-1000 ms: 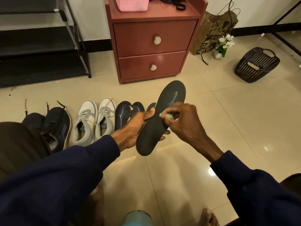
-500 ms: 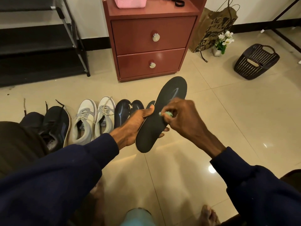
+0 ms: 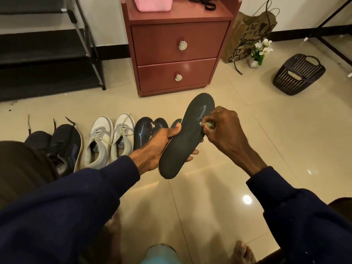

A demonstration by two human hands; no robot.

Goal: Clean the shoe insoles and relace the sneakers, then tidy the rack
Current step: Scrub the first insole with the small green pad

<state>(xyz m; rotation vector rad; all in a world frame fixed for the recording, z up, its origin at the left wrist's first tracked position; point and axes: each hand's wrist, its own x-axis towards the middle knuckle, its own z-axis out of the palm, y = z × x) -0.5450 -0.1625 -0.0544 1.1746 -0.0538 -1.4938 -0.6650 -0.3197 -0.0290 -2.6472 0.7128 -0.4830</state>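
Close in, we see the left hand [image 3: 160, 147] gripping a dark insole [image 3: 182, 145] by its lower half, thumb on top and fingers curled underneath, only their tips showing past the far edge. The right hand [image 3: 226, 128] pinches a small pale green thing [image 3: 206, 124] against the insole's right edge. The fingers hide most of it, so we cannot say what it is. A faint pale mark crosses the insole near the toe, and we cannot read it. Behind, more dark insoles [image 3: 142, 132] lie on the tiled floor [image 3: 266, 149], partly covered by the left hand. Left of them stand white sneakers [image 3: 106, 140] and dark sneakers [image 3: 64, 145], the outermost partly hidden. Labels inside the white pair are too small to read. Farther back, a red cabinet [image 3: 177, 46] carries a pink basket [image 3: 152, 3] and black laces [image 3: 205, 2], both cropped by the frame. The black rack [image 3: 38, 48] stands to its left. A paper bag [image 3: 249, 33] on the right bears bold black lettering that we cannot make out.
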